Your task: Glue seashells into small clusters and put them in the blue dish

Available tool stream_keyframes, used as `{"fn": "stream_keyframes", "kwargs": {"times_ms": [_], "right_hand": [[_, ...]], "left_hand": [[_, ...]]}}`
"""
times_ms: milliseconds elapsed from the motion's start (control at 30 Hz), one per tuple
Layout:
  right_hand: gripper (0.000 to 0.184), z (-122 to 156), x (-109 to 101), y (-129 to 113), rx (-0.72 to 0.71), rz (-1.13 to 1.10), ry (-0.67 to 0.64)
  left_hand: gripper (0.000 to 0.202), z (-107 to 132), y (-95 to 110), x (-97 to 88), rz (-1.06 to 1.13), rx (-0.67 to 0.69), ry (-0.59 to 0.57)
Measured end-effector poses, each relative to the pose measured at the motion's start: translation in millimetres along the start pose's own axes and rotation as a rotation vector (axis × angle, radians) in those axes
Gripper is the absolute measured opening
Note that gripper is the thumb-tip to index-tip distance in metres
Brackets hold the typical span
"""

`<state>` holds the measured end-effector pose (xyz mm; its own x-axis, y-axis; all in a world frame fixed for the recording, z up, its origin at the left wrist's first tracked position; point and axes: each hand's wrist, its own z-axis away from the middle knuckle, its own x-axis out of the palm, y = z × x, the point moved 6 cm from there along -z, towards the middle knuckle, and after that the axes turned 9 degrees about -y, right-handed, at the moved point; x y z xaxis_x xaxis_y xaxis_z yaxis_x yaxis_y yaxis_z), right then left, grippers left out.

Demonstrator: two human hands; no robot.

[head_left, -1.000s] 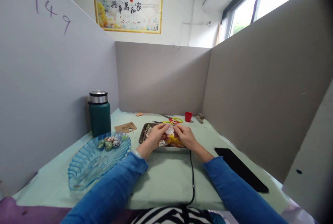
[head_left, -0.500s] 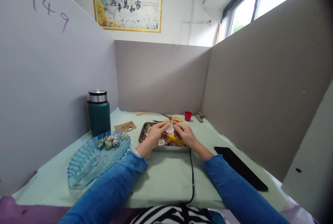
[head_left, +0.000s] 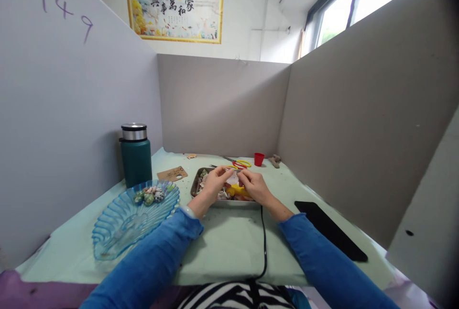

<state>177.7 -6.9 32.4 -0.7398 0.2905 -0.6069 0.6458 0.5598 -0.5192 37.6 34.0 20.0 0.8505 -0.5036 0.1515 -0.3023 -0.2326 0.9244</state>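
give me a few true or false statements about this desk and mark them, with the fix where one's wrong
1. A pale piece shows between the left hand and the right hand. True.
2. The red cup is inside the tray. False: the red cup stands beyond the metal tray.
3. The blue dish holds small rounded pieces. True.
4. The bottle lies on its side. False: the green bottle stands upright.

Left panel point(head_left: 79, 93) reads "149"; framed wall picture point(head_left: 174, 13), "家和萬事興".
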Motion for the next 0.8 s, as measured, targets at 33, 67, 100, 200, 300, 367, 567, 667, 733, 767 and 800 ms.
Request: {"fn": "stream_keyframes", "kwargs": {"times_ms": [33,67,100,200,300,367,567,667,733,767,800], "right_hand": [[0.036,0.2,-0.3,-0.8,-0.001,0.005,0.001],[0.036,0.5,-0.8,-1.5,-0.002,0.005,0.004],[0.036,0.7,-1.3,-2.1,-0.001,0.001,0.006],[0.038,0.9,-1.5,-3.5,-0.003,-0.05,-0.003],[0.041,0.5,0.4,-3.5,-0.002,-0.136,-0.042],[0.043,0.3,1.6,-2.7,0.007,-0.171,-0.062],[0.044,0.4,-0.3,-3.1,-0.007,-0.117,-0.031],[0.044,0.9,-3.4,-1.5,-0.01,-0.096,0.025],[0.045,1.2,-4.6,0.0,-0.01,-0.102,0.046],[0.045,1.4,-4.7,0.4,-0.01,-0.1,0.049],[0.045,1.7,-5.0,0.1,-0.014,-0.091,0.052]], "left_hand": [[0.048,-0.4,0.0,-0.4,0.01,0.004,0.003],[0.047,-0.9,-0.3,-0.5,0.021,0.003,-0.002],[0.047,-1.5,-0.9,-0.6,0.032,-0.002,-0.011],[0.047,-2.3,-1.8,-1.3,0.065,-0.012,-0.042],[0.046,-2.2,-0.6,-1.4,0.098,-0.007,-0.078],[0.047,-1.9,0.5,-1.1,0.114,0.002,-0.094],[0.044,-2.5,0.2,-0.9,0.071,0.022,-0.065],[0.042,-2.7,1.1,0.7,0.016,0.029,-0.079],[0.043,-2.3,2.6,2.2,-0.01,0.028,-0.104],[0.043,-1.9,3.8,2.4,-0.017,0.03,-0.107],[0.042,-1.4,5.3,2.3,-0.021,0.036,-0.104]]}}
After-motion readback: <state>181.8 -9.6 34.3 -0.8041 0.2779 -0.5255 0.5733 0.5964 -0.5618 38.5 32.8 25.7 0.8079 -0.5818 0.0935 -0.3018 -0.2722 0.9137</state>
